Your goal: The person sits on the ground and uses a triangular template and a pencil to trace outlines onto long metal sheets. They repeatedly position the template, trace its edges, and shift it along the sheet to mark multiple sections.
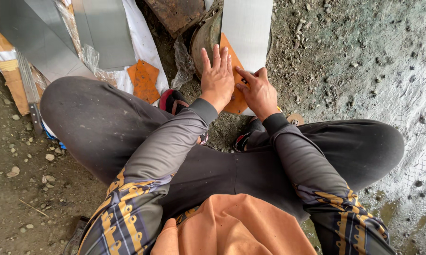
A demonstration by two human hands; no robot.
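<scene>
Left hand (217,78) flat, fingers spread wide, pressing orange template (232,80) onto grey metal sheet (247,28). Right hand (258,92) just beside it, index finger extended along template edge, other fingers curled; whether it grips anything, cannot tell. Sheet runs away beyond fingertips, over rusty round drum (204,38). Ground: bare dirt, gravel. Left of left hand: second orange piece (144,80), more grey sheets (104,33).

Grey metal sheets (104,33) lean at upper left beside a spare orange plate (146,80), clear plastic wrap (183,63), and a rusty slab (177,14) on gravel ground (345,56).
</scene>
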